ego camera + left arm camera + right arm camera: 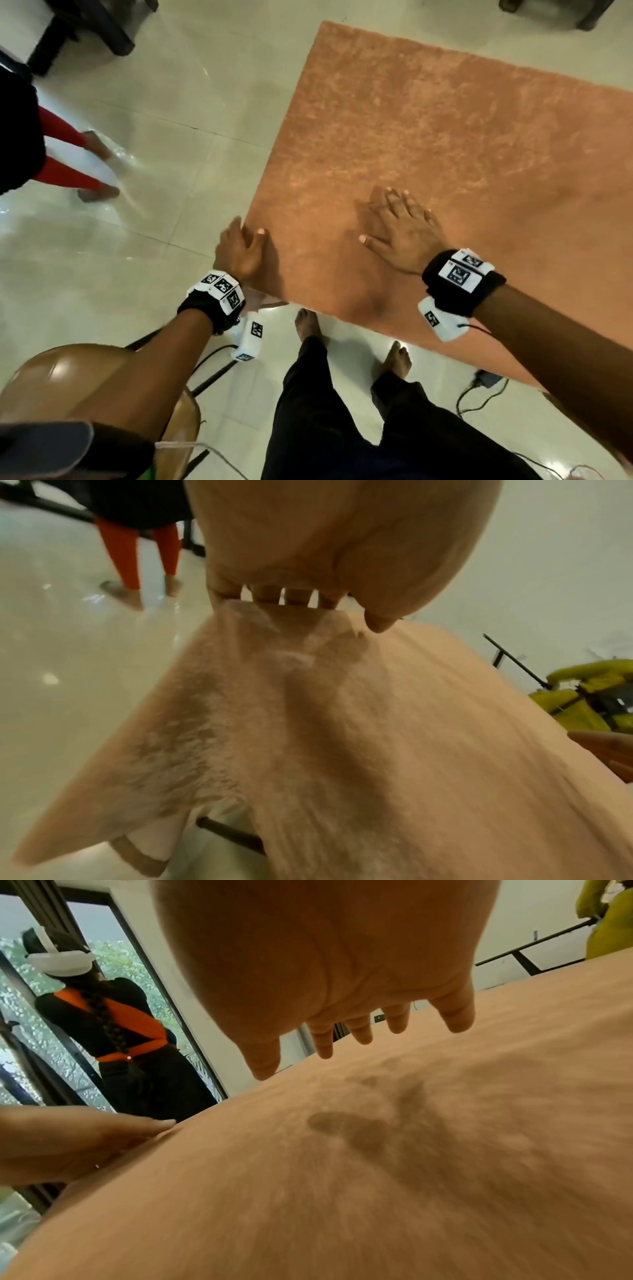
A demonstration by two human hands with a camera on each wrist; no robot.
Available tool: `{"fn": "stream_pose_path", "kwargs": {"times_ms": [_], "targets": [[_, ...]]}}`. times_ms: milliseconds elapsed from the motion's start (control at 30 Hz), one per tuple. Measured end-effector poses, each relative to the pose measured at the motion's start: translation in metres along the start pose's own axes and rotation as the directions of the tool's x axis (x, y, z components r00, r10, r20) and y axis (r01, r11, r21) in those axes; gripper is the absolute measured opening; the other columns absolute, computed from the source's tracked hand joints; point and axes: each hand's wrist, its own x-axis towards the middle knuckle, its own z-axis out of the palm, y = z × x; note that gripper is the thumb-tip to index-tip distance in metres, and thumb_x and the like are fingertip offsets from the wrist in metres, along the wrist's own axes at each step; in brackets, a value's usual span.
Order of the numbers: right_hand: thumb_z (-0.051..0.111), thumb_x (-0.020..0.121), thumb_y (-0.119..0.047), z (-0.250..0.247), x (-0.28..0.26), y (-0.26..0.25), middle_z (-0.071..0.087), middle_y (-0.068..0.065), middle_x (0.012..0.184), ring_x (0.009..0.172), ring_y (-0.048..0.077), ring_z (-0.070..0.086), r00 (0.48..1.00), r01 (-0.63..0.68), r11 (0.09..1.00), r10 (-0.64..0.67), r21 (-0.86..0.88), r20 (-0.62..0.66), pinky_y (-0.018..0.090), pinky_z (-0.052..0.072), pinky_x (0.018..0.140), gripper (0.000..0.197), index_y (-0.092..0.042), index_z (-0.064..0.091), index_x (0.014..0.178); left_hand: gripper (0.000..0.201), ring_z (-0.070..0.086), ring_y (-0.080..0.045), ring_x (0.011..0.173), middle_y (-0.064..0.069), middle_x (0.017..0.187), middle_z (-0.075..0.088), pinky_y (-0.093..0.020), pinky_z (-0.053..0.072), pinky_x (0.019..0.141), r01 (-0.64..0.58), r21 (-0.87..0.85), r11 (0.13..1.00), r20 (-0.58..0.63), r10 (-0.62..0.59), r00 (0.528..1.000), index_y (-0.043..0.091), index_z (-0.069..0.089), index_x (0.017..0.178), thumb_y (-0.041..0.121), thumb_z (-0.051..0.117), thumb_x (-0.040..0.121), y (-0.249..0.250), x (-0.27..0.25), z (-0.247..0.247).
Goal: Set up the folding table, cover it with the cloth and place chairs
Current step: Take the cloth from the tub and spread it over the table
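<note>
An orange fuzzy cloth (445, 137) lies spread over the table top and hides it. My left hand (239, 250) is at the cloth's near left edge, thumb on top and fingers curled down over the side, holding that edge (246, 610). My right hand (400, 226) is open with its fingers spread, palm down just above the cloth (377, 1177), throwing a shadow on it. A brown plastic chair (68, 377) stands at my lower left beside the table. A dark table bar (229, 837) shows under the hanging cloth.
Another person in red leggings (65, 171) stands on the shiny tiled floor to the left. A cable and a small device (486, 380) lie on the floor by my right foot. Dark furniture (85, 27) is at the far left; a yellow object (589, 696) sits beyond the table.
</note>
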Motion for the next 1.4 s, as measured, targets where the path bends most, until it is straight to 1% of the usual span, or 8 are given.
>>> {"fn": "stream_pose_path", "kwargs": {"times_ms": [200, 300, 433, 600, 800, 967, 1133, 1400], "targets": [[0.03, 0.089, -0.08, -0.008, 0.066, -0.064, 0.001, -0.001, 0.169, 0.155, 0.028, 0.001, 0.985, 0.17, 0.983, -0.167, -0.065, 0.039, 0.057, 0.011, 0.122, 0.085, -0.036, 0.009, 0.158, 0.069, 0.063, -0.037, 0.103, -0.018, 0.11, 0.068, -0.039, 0.048, 0.088, 0.265, -0.069, 0.962, 0.16, -0.251, 0.955, 0.006, 0.066, 0.101, 0.064, 0.029, 0.096, -0.071, -0.003, -0.02], [0.034, 0.09, -0.078, -0.001, 0.084, -0.098, -0.004, -0.003, 0.169, 0.155, 0.026, -0.004, 0.971, 0.235, 0.967, -0.228, -0.102, 0.078, 0.055, 0.006, 0.121, 0.081, -0.039, 0.013, 0.158, 0.07, 0.067, -0.032, 0.088, -0.016, 0.101, 0.07, -0.035, 0.05, 0.074, 0.548, -0.097, 0.831, 0.424, -0.464, 0.778, 0.011, 0.057, 0.111, 0.074, 0.039, 0.088, -0.097, 0.001, -0.027], [0.034, 0.09, -0.078, 0.018, 0.094, -0.127, -0.012, -0.006, 0.168, 0.155, 0.025, -0.009, 0.964, 0.236, 0.964, -0.217, -0.123, 0.154, 0.061, 0.004, 0.121, 0.081, -0.044, 0.006, 0.158, 0.04, 0.065, -0.024, 0.086, -0.011, 0.097, 0.07, -0.034, 0.048, 0.076, 0.725, -0.34, 0.599, 0.711, -0.341, 0.615, 0.018, 0.054, 0.118, 0.052, 0.049, 0.097, -0.096, 0.002, -0.031], [0.035, 0.09, -0.077, 0.029, 0.093, -0.135, -0.015, -0.005, 0.168, 0.155, 0.028, -0.01, 0.966, 0.233, 0.959, -0.209, -0.163, 0.154, 0.066, 0.004, 0.119, 0.081, -0.045, 0.001, 0.157, 0.033, 0.052, -0.017, 0.06, -0.003, 0.068, 0.058, -0.027, 0.043, 0.064, 0.619, -0.4, 0.676, 0.618, -0.3, 0.727, 0.021, 0.05, 0.118, 0.001, 0.045, 0.092, -0.083, 0.009, -0.022], [0.032, 0.091, -0.077, 0.029, 0.094, -0.148, -0.019, -0.004, 0.167, 0.154, 0.031, -0.014, 0.955, 0.258, 0.949, -0.222, -0.181, 0.196, 0.068, 0.004, 0.117, 0.082, -0.044, -0.003, 0.158, 0.018, 0.056, -0.018, 0.044, -0.009, 0.067, 0.067, -0.019, 0.04, 0.045, 0.622, -0.411, 0.666, 0.4, -0.481, 0.78, 0.016, 0.055, 0.096, 0.007, 0.039, 0.094, -0.104, 0.029, -0.013], [0.035, 0.093, -0.073, 0.024, 0.096, -0.163, -0.012, -0.005, 0.168, 0.155, 0.027, -0.01, 0.949, 0.267, 0.957, -0.24, -0.117, 0.202, 0.067, 0.006, 0.118, 0.077, -0.042, 0.007, 0.158, 0.019, 0.063, -0.022, 0.048, -0.02, 0.082, 0.071, -0.022, 0.046, 0.039, 0.505, -0.173, 0.846, 0.372, -0.418, 0.828, 0.004, 0.062, 0.1, 0.008, 0.045, 0.094, -0.112, 0.041, -0.015], [0.035, 0.093, -0.072, 0.003, 0.105, -0.135, 0.004, -0.002, 0.169, 0.155, 0.024, 0.003, 0.98, 0.196, 0.979, -0.193, -0.049, 0.056, 0.055, 0.014, 0.122, 0.076, -0.038, 0.012, 0.158, 0.028, 0.063, -0.033, 0.107, -0.013, 0.114, 0.068, -0.034, 0.048, 0.088, -0.008, 0.334, 0.942, 0.396, -0.133, 0.909, 0.012, 0.063, 0.114, 0.03, 0.061, 0.093, -0.091, 0.075, -0.032], [0.041, 0.096, -0.065, -0.057, 0.149, -0.013, 0.003, 0.0, 0.169, 0.155, 0.03, 0.004, 0.998, -0.062, 0.997, 0.062, -0.045, 0.008, 0.057, 0.017, 0.12, 0.075, -0.034, 0.014, 0.159, 0.062, 0.054, -0.034, 0.122, -0.018, 0.133, 0.057, -0.038, 0.039, 0.104, -0.507, 0.156, 0.848, 0.278, 0.455, 0.846, 0.005, 0.057, 0.132, 0.05, 0.051, 0.089, 0.06, 0.149, -0.062]]}}
